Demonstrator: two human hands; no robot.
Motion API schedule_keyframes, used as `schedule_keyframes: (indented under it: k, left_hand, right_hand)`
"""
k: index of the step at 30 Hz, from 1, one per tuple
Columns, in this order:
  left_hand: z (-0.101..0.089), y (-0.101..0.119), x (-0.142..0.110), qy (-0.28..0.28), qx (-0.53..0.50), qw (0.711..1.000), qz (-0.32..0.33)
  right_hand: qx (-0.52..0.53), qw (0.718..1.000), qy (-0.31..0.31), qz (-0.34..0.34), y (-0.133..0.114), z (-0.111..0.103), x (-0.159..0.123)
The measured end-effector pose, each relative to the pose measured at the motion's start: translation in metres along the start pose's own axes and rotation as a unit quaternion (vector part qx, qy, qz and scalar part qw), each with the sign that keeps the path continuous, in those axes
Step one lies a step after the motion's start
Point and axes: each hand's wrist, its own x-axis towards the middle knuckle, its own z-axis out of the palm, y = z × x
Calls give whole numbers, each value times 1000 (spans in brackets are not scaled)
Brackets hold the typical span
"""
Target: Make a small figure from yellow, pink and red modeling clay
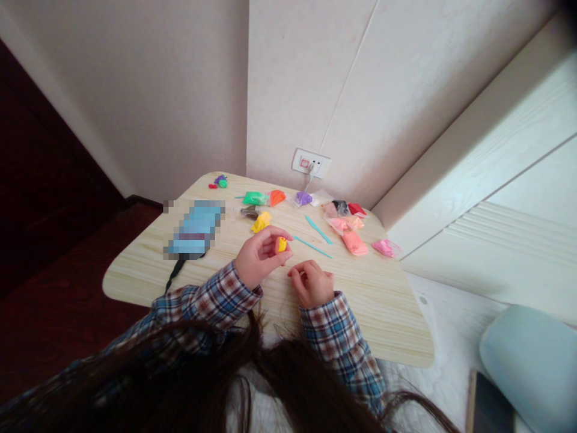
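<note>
Currently the L hand (260,255) has its grip closed on a small yellow lump (282,244) w/ reddish marks, pinched btwn thumb & fingers, over the mid part of the desk (374,313). R hand (312,284) is just beside it, on the near R side, fingers curled in toward the palm; can't tell if its grip has anything in it. Both wrists in plaid sleeves (345,343).

Just beyond the hands: a thin blue stick (313,247), lying at a slant, & past it a flat blue tool (318,230), roughly parallel. Behind the L hand, v. near: yellow packet (261,223), w/ a brown packet (249,211) touching or almost. Farther back, a row: green packet (255,198) next to orange packet (277,197), then purple packet (303,198).

On the R side of desk, a cluster: black packet (341,208), red packet (357,210), some pale pink/peach ones, & a salmon packet (355,243) nearest the person. Bright pink packet (386,247) is apart from these, by the R edge.

Far L corner: small purple, green & red lumps (222,182), close tog. L side: a pixelated blue item (196,228), details n/a, w/ black strap (175,273) running toward the near edge. Wall socket (311,163) behind desk, w/ a plug in it.
</note>
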Motion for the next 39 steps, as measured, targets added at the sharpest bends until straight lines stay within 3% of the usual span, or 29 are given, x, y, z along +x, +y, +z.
schedule_keyframes:
  k: [14, 21, 26, 30, 39]
  left_hand:
    - [0, 0, 0, 5, -9, 1000, -3]
    - [0, -1, 0, 5, -8, 1000, -4]
    - [0, -1, 0, -1, -6, 1000, -1]
    - [0, -1, 0, -2, -9, 1000, -2]
    - [0, -1, 0, 1, -2, 1000, 6]
  right_hand:
    - [58, 996, 69, 20, 4, -14, 2]
    - [89, 995, 41, 18, 8, -15, 2]
    - [199, 977, -12, 78, 6, -15, -2]
    - [253, 963, -33, 83, 3, -12, -4]
    - [239, 969, 22, 57, 1, -17, -1]
